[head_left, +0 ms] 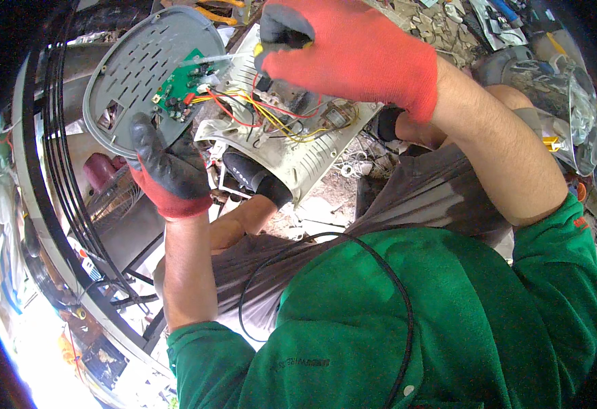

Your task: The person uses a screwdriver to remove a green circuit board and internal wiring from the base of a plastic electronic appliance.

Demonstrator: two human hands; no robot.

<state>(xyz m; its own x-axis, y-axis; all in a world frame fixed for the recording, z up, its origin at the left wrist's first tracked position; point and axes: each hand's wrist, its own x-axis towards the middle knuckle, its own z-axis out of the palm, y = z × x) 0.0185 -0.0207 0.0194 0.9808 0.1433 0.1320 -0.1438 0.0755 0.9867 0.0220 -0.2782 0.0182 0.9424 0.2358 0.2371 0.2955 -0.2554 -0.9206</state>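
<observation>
Okay, grey oval cover (107,88) sits in left hand (169,167), fingers gripping its lower rim; long axis runs lower left to upper right. Right hand (353,58) is curled around the handle of a thin tool (233,56), shaft pointing left toward green circuit board (181,85) on the cover. Beige casing (315,163) just right, wires (271,116) crowding between; metal frame (36,180) left, some gap to the cover's edge.

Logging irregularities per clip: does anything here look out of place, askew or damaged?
Yes. The grey cover, in the left hand, sits apart from the white shell, exposing the circuit board and loose, tangled wires. Scraps litter the ground. I can't tell whether anything is broken.
</observation>
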